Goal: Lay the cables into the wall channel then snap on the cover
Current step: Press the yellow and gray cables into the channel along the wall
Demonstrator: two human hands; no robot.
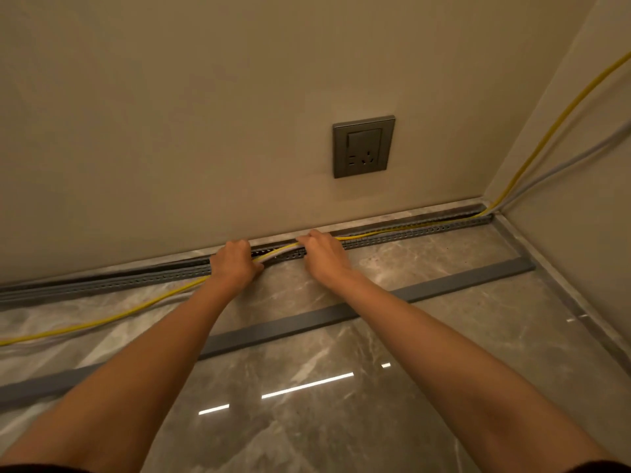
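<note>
A grey slotted channel (409,235) runs along the foot of the wall. A yellow cable (102,319) and a grey cable (560,165) come down the right wall and lie inside the channel on the right. Between my hands both cables rise out of it, and to the left they trail over the floor. My left hand (232,264) and my right hand (324,254) grip the cables at the channel's edge, close together. The long grey cover (444,288) lies flat on the floor, parallel to the channel, passing under my forearms.
A grey wall socket (363,146) sits above the channel, right of my hands. The room corner (491,208) closes the channel's right end. The floor is glossy marble tile (341,421) with light reflections.
</note>
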